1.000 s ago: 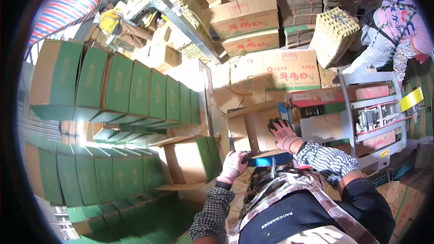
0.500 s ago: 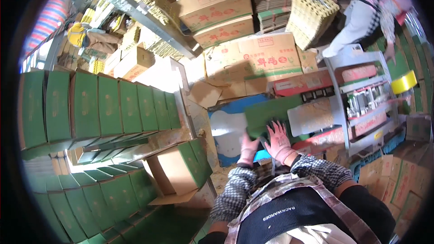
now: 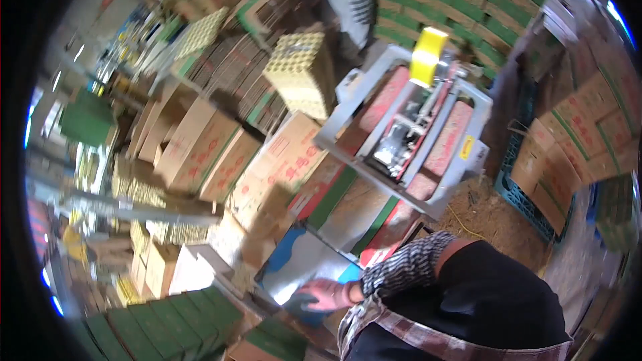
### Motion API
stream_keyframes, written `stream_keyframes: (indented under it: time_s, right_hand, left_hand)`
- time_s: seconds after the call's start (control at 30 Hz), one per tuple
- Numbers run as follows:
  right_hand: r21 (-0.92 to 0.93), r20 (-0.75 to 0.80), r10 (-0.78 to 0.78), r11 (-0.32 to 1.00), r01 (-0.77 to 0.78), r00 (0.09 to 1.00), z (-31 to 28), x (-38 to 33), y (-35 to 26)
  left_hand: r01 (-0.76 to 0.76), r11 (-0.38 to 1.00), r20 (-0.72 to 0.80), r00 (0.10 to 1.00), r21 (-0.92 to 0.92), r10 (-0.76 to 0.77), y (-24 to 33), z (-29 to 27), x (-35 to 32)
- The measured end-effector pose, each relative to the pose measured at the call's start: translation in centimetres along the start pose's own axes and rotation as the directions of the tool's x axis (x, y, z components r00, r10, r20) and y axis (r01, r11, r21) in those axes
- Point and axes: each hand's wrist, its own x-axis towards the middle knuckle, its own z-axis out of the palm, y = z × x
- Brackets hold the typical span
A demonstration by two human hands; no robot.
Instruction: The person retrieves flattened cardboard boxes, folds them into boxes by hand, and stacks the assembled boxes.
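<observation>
My left hand (image 3: 319, 295), in a pink glove with grey fingertips, lies flat on a blue and grey sheet-like surface (image 3: 294, 264) low in the view. Its fingers are spread and hold nothing. A checkered sleeve (image 3: 408, 269) runs from it back to my dark vest. My right hand is out of view. Brown cardboard cartons with red print (image 3: 284, 160) are piled just beyond the surface.
A grey metal carton-sealing machine (image 3: 461, 167) with a yellow tape roll (image 3: 428, 57) stands right of centre. Green boxes (image 3: 174, 321) are stacked at lower left, and a blue crate (image 3: 528, 190) sits on straw at right. Another person in striped clothing (image 3: 351, 0) stands at the top.
The view has swung and tilted sharply toward the machine. Both hands were on a green box before; now only the left hand shows, flat on the blue surface.
</observation>
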Motion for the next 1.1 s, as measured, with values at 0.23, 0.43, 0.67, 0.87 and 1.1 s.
stream_keyframes:
  time_s: [0.23,0.43,0.67,0.87,1.1]
  right_hand:
    - [0.4,-0.137,0.033,0.916,0.025,0.99,4.5,2.5,-0.4]
    - [-0.607,0.129,0.174,0.792,-0.061,0.976,0.4,4.1,4.1]
    - [-0.468,0.432,0.406,0.864,-0.185,0.805,-0.9,13.1,0.0]
    - [-0.777,0.116,-0.209,0.59,0.22,0.971,1.0,3.4,9.6]
    - [-0.52,-0.13,-0.05,0.854,-0.025,0.99,1.8,0.3,3.3]
  left_hand:
    - [0.107,0.723,-0.248,0.897,-0.682,-0.366,10.2,-6.0,4.9]
    - [-0.156,0.959,-0.128,0.983,-0.238,0.128,9.6,12.6,13.3]
    - [0.257,0.777,-0.193,0.88,-0.575,-0.434,9.6,19.2,21.3]
    - [-0.046,-0.54,0.169,0.924,-0.84,-0.343,13.8,23.7,26.1]
    - [0.184,-0.893,-0.03,0.976,-0.411,0.215,16.5,28.1,28.6]
